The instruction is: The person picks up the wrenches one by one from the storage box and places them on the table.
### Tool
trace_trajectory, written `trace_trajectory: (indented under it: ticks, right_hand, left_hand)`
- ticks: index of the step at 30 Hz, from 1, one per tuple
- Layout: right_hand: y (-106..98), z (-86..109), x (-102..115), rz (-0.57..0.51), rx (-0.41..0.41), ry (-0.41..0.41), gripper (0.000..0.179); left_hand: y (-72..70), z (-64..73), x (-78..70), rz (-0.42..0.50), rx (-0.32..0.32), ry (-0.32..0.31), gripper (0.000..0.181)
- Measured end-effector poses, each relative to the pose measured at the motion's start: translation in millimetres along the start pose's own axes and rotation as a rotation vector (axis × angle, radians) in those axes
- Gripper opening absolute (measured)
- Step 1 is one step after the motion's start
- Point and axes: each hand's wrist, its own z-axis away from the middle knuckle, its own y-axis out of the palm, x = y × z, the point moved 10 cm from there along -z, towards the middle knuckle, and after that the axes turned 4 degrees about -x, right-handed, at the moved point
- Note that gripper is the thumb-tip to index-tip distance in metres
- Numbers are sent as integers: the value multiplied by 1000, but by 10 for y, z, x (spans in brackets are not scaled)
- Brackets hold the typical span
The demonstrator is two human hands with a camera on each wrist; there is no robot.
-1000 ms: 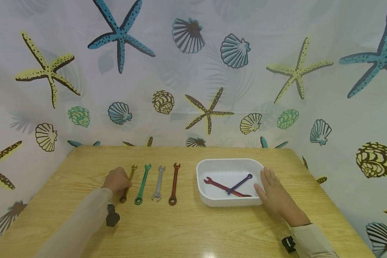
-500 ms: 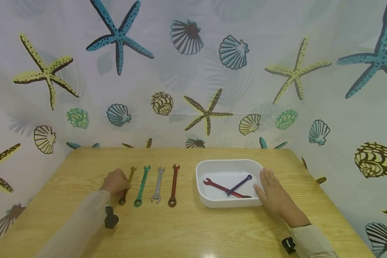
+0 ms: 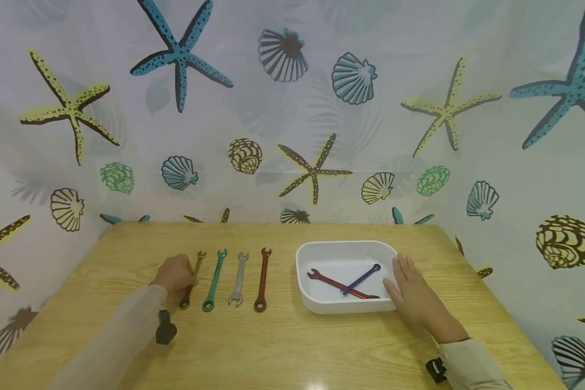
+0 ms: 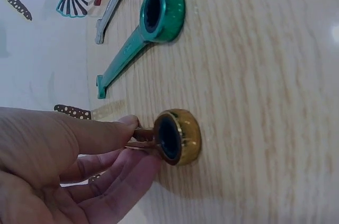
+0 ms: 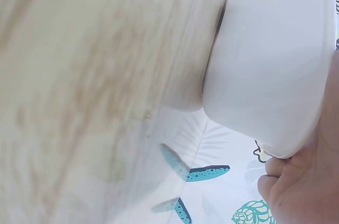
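My left hand [image 3: 176,273] pinches a gold wrench [image 4: 183,138] by its shaft, between thumb and fingers. The wrench's ring end points toward me, close over the table, and part of the shaft is hidden by the fingers. Just right of it lies a green wrench [image 3: 215,280], followed by a silver wrench [image 3: 239,279] and a dark red wrench [image 3: 262,280], all in a row. My right hand [image 3: 416,295] rests with straight fingers against the right side of a white tray [image 3: 322,305]. Inside the tray a red wrench [image 3: 329,279] and a purple wrench [image 3: 362,278] lie crossed.
All of this stands on a light wooden table [image 3: 253,352]. Behind and on both sides hangs a pale cloth [image 3: 253,108] printed with starfish and shells, meeting the table's far edge.
Hardly anything differs: my left hand keeps its pinch on the gold wrench and the right hand stays at the tray. The head view has shifted slightly.
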Motion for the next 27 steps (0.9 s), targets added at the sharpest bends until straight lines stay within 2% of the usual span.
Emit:
trace_trajectory:
  ticks: [2, 5, 10, 13, 17, 23, 27]
  right_hand:
    - [-3, 1, -2, -2, -1, 0, 70]
    - [-2, 5, -4, -4, 0, 2, 70]
    - [3, 3, -12, 0, -2, 1, 70]
    - [5, 0, -19, 4, -8, -2, 69]
    - [16, 1, -33, 9, -7, 0, 69]
    - [16, 3, -29, 14, 1, -1, 70]
    - [19, -12, -4, 18, -6, -10, 69]
  left_hand:
    - [-27, -11, -53, -20, 2, 9, 20]
    - [-88, -36, -173, -29, 6, 20, 31]
    - [-172, -126, -495, 13, 22, 55, 40]
    - [-187, -172, -771, 108, 38, 86, 40]
    - [-145, -164, -1233, 210, 65, 147, 38]
    - [64, -88, -1962, 238, 126, 249, 36]
    - [290, -81, -2316, 245, 164, 287, 38]
